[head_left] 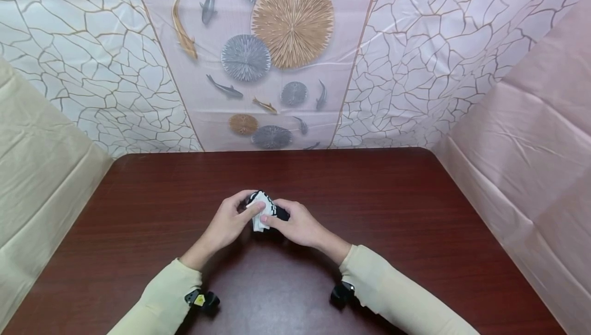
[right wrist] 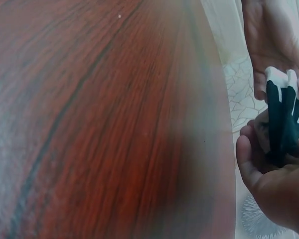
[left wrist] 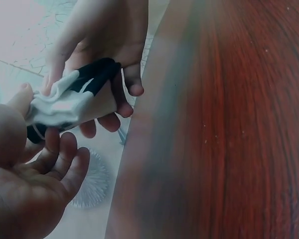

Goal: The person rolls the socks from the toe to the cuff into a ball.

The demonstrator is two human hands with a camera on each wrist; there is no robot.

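Between both hands is a small folded black-and-white cloth (head_left: 261,211), soft and sock-like, held just above the table. My left hand (head_left: 227,223) pinches its left side, with the thumb lying across the white face. On the opposite side, my right hand (head_left: 299,224) grips the black part, thumb on the white lower edge and fingers behind. The left wrist view shows the cloth (left wrist: 65,102) doubled over in layers, white outside with black bands. In the right wrist view, its dark side (right wrist: 284,119) rises from the right palm, the left fingers at the white top.
A dark red-brown wooden table (head_left: 392,196) spreads beneath the hands. Behind it hangs a patterned cloth backdrop (head_left: 295,22) with fish and round motifs, and beige fabric walls (head_left: 531,119) close in both sides. Small black devices (head_left: 341,294) are strapped at the wrists.
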